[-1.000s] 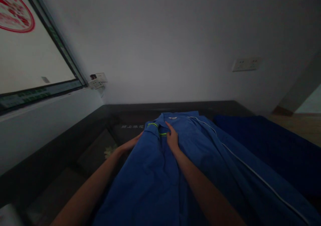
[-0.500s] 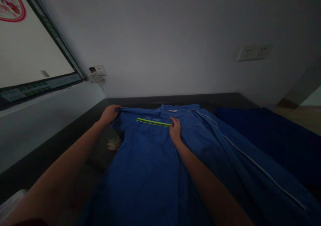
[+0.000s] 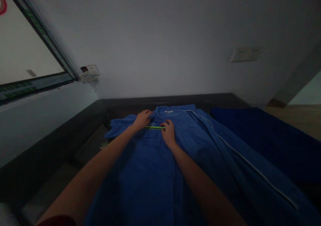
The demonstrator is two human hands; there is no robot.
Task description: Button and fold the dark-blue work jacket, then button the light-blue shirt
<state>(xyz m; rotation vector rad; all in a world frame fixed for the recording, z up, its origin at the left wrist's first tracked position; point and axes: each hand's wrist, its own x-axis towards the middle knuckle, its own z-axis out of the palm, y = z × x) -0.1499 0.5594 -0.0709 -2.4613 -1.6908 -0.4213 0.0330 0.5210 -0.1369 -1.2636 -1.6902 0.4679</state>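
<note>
A blue work jacket (image 3: 147, 165) lies spread out on its back, with a collar, a small white label and a lime-yellow stripe across the chest. Over the left part of the chest reaches my left hand (image 3: 142, 119), its fingers bent onto the cloth beside the collar. My right hand (image 3: 169, 134) is at the front edge, thumb and fingers closed on the fabric by the end of the yellow stripe. The short-looking left sleeve (image 3: 117, 125) rests loose on the surface, partly behind my left forearm. White piping runs down the other sleeve (image 3: 240, 149).
Beneath the jacket is a dark tabletop (image 3: 120, 102) against a grey wall (image 3: 160, 45). A darker blue cloth (image 3: 260, 139) lies to the right. Wall sockets (image 3: 244, 54) sit above, and a window (image 3: 30, 45) is at the left.
My left hand has let go of the sleeve end and moved right to the collar area. The sleeve has dropped onto the surface. My right hand stays near the stripe, its fingers now curled in.
</note>
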